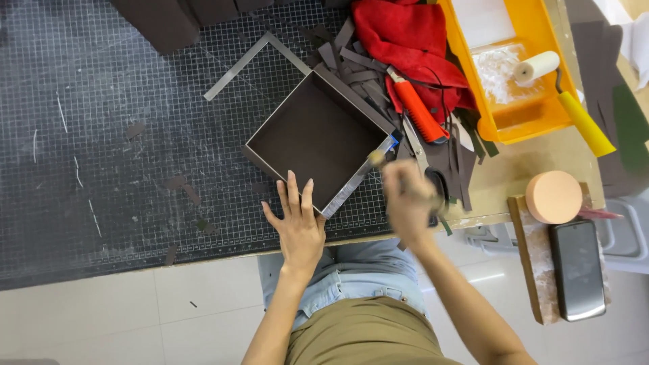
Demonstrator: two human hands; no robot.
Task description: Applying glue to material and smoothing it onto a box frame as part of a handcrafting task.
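Observation:
A dark brown square box (318, 135) lies tilted on the black gridded cutting mat (122, 135). My left hand (295, 220) rests flat with its fingers spread, the fingertips against the box's near wall. My right hand (407, 199), blurred by motion, is closed on a thin tool (376, 158) whose tip is at the pale near-right edge of the box. The rest of the tool is hidden in the fist.
Dark card strips and a red cloth (409, 37) are piled behind the box, with a red-handled knife (417, 108) and scissors (422, 159). A yellow tray (524, 115) holds a paint roller (547, 67). A round peach pad (553, 196) and a phone (577, 270) lie right.

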